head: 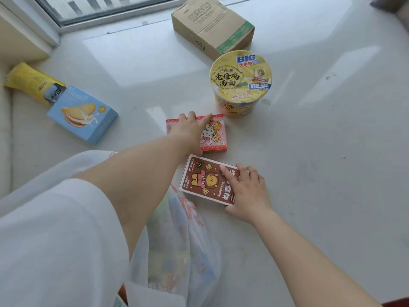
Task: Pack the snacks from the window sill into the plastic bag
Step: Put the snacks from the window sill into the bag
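My left hand rests over a pink snack box on the white window sill, fingers curled around its far and left edges. Nearer to me, my right hand grips the right end of a brown snack box with a bear picture, thumb on top. A translucent plastic bag with red print hangs below the sill edge, with some items inside. A yellow instant noodle cup stands upright behind the pink box. At the left lie a blue biscuit box and a yellow packet.
A brown cardboard box lies at the back by the window frame. My white sleeve fills the lower left. Bare sill stretches to the right of the noodle cup and the boxes.
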Demonstrator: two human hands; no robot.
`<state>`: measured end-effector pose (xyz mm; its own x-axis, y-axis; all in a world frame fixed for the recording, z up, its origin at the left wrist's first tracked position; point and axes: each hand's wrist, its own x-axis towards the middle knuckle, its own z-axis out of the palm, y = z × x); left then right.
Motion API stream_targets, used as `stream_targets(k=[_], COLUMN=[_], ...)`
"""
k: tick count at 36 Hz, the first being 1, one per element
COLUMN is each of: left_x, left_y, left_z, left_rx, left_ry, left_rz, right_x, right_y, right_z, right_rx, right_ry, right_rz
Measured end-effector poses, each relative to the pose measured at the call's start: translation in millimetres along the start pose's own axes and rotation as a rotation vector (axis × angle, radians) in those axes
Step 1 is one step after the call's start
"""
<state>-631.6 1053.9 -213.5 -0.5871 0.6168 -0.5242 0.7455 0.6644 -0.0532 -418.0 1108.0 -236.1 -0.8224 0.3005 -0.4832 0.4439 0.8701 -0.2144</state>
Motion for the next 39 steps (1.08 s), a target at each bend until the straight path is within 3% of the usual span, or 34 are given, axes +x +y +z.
stream_targets(k=[9, 16, 26, 32, 36, 39], left_x=[-47, -137, -280, -351, -382, -393], left_y=[-28, -60, -109, -130, -138, -139], left_z=[-54, -84, -55, -18, 6, 24], left_rx=[-0.349, -0.578, -0.788, -0.961, -0.883, -0.693], left_ry=[0.304, 0.556, 0.81, 0.767, 0.591, 0.398], left_rz=[-0.171, -0.122, -0.082, -0.111, -0.131, -0.119], right_x=[-18, -41, -90, -133, -151, -157], right_y=[-14, -45, -102, -151, -173, -184], right_z=[-9, -31, -50, -64, -58, -51], right_rx=[0.384, 0.905, 1.407, 1.434, 1.403, 1.368], right_ry=[0.093, 0.127, 0.282, 0.274, 0.252, 0.241], right_rz=[0.144, 0.238, 0.014, -0.186, -0.233, -0.233])
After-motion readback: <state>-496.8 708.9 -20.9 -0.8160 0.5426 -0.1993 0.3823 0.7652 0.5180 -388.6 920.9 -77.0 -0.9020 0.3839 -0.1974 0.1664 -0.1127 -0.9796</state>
